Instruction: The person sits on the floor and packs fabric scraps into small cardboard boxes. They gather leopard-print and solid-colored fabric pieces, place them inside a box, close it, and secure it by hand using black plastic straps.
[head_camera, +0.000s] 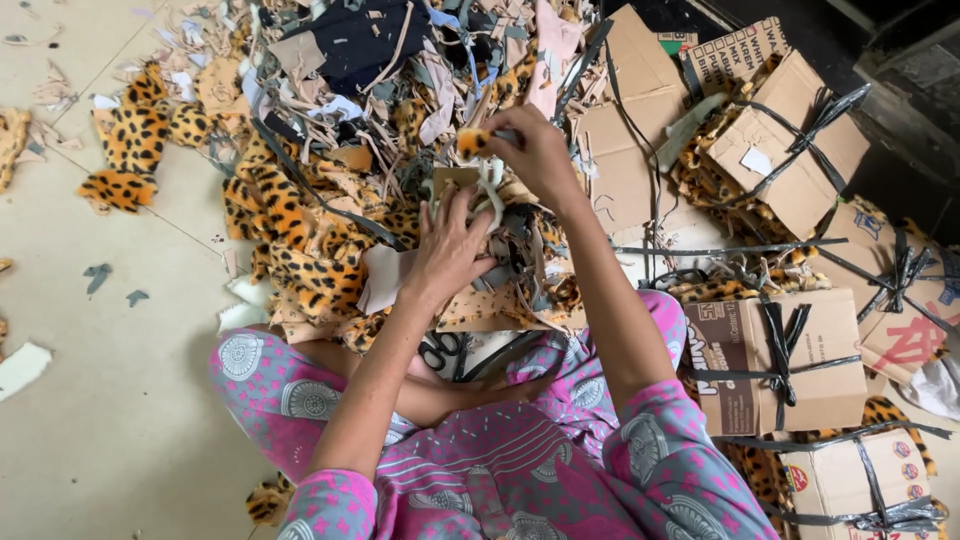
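I sit on the floor in pink patterned clothes, facing a big pile of scraps (340, 140). My right hand (535, 145) is raised over the pile and pinches a small leopard-print fabric piece (472, 142) together with a pale strip (492, 190) that hangs down from it. My left hand (450, 245) rests lower, fingers spread on the tan and grey scraps just below that strip, touching it near its lower end. Black scissors (440, 352) lie on my lap between my knees.
Leopard-print offcuts (130, 150) spread across the pale tiled floor (100, 400) at left. Flat cardboard bundles tied with black straps (780, 360) stack up at right. A white scrap (20, 368) lies at the far left edge.
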